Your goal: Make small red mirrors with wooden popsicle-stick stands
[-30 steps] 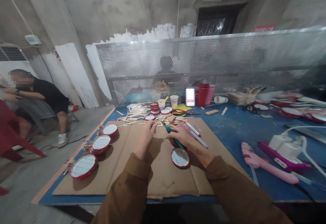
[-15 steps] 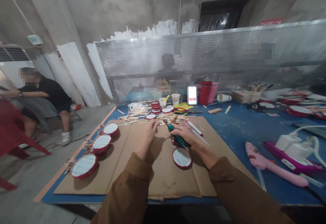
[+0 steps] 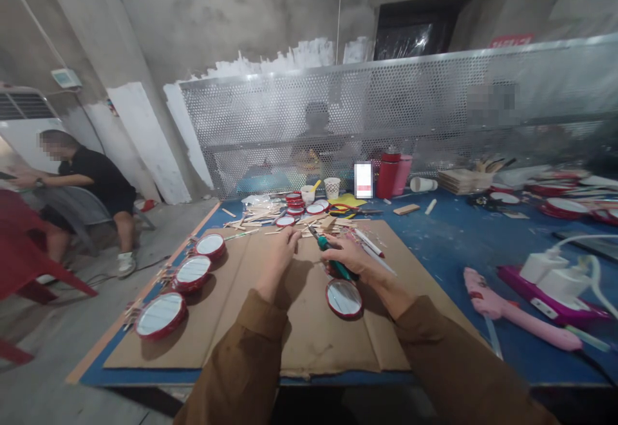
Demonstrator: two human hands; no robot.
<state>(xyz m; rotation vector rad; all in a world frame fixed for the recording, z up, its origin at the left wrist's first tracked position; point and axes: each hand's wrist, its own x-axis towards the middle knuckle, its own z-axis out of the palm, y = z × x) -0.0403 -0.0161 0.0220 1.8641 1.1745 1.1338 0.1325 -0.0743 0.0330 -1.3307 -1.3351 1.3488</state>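
My right hand (image 3: 352, 256) is wrapped round green-handled pliers (image 3: 322, 243), whose dark jaws point up and to the left. Close by on the left, my left hand (image 3: 280, 254) is closed, its thumb and finger pinched together near the jaw tips; whatever is between them is too small to make out. Below my right hand, a round red-rimmed piece with a pale striped face (image 3: 344, 299) lies on the cardboard (image 3: 251, 335). Several similar red-rimmed rounds (image 3: 161, 315) stand along the cardboard's left side, with small wooden pegs at their edges.
Loose wooden sticks (image 3: 261, 212) pile up behind my hands, near paper cups (image 3: 332, 187) and a red bottle (image 3: 388, 177). A pink glue gun (image 3: 521, 319) and a purple power strip (image 3: 535, 299) lie on the blue table (image 3: 434, 245) at right. Another person (image 3: 91, 174) sits at far left.
Both hands stay almost in place, with the pliers still in my right hand. The seated person at left has shifted their head and arms slightly.
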